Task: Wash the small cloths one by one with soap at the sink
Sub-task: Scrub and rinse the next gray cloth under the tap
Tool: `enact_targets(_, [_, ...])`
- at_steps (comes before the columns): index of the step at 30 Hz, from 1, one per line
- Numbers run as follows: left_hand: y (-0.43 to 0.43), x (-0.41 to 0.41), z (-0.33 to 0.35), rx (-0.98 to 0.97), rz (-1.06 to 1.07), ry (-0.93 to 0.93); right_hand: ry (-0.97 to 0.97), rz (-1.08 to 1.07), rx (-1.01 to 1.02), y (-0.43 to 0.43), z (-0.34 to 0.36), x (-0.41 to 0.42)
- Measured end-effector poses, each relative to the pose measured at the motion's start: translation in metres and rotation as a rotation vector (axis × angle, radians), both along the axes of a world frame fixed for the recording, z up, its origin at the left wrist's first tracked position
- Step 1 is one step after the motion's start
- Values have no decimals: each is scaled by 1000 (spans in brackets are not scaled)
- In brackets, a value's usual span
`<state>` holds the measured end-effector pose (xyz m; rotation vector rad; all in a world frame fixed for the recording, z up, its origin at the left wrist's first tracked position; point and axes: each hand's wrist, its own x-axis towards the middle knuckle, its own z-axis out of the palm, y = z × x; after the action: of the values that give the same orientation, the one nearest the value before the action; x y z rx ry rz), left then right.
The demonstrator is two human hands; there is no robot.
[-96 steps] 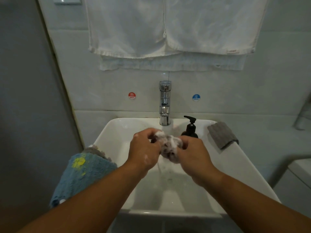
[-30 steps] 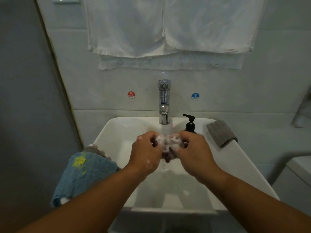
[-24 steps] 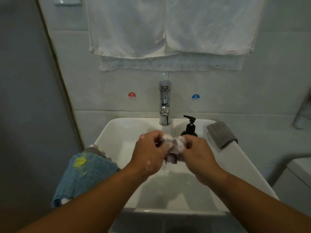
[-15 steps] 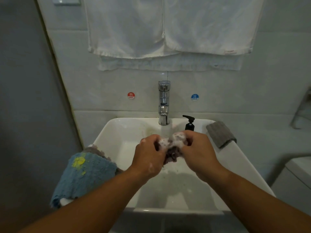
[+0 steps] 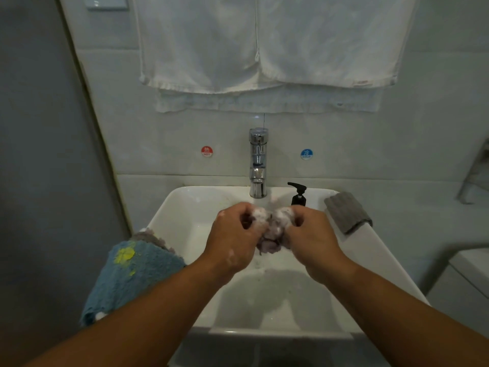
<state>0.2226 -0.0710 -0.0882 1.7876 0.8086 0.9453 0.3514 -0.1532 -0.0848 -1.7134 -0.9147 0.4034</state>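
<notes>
White lather covers the small cloth (image 5: 270, 226), which is bunched between both hands above the middle of the sink. The left hand (image 5: 232, 238) curls its fingers tightly into one side of the wad. The right hand (image 5: 313, 239) grips the other side the same way, knuckles up, and the two fists nearly touch. A darker purple-grey end of the cloth hangs just below them. Bare forearms reach in from the bottom of the view.

The white sink (image 5: 172, 207) is a squared basin with flecks of foam on its wet floor. A blue towel (image 5: 132, 279) with a yellow patch hangs over its left edge, and a fuzzy grey cloth (image 5: 148, 234) lies partly under it. A folded grey ribbed cloth (image 5: 348, 211) rests on the right edge. At the back edge stand a black soap pump (image 5: 298, 196) and a chrome tap (image 5: 258, 165). On the tiled wall behind, a red sticker (image 5: 207, 151) and a blue sticker (image 5: 306, 154) flank the tap, and white towels (image 5: 264, 43) hang above.

The fingertips are buried in suds. The right hand hides the pump's bottle, the top of the view cuts off the towels, and it cannot be told whether water is running.
</notes>
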Motion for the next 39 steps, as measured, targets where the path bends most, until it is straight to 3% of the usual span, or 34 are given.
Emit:
enact_targets(4, [10,1,4,28,128,-14,-21,99,32,-11,-2,-18])
enact_targets(9, [-3,0,-5,53,42,76,-51,13,58,-4,10,-2])
enact_targets(14, [2,-1,12,37,49,-42,20,55,27,-4,-5,-9])
enact_targets(16, [7,-1,10,24,109,3,-45,93,51,-8,-3,-19])
enact_targets(20, [-2,-1,-8,-36,12,100,-103,48,62,-6,10,-12])
enact_targets(26, [-3,-2,1,-127,-34,-100,-38,-15,-7,-6,-2,-7])
enact_targets(29, [4,-2,0,-107,66,-91,-122,61,-21,-13,-5,-22])
enact_targets(32, [1,-2,-7,-99,34,-32,-202,41,1,-12,6,-19])
enact_targets(36, [-14,-4,0,-84,-106,-56,-60,-47,8,-6,9,0])
enact_targets(39, [-4,-3,5,-90,-52,-81,-24,0,-28,-9,-3,-8])
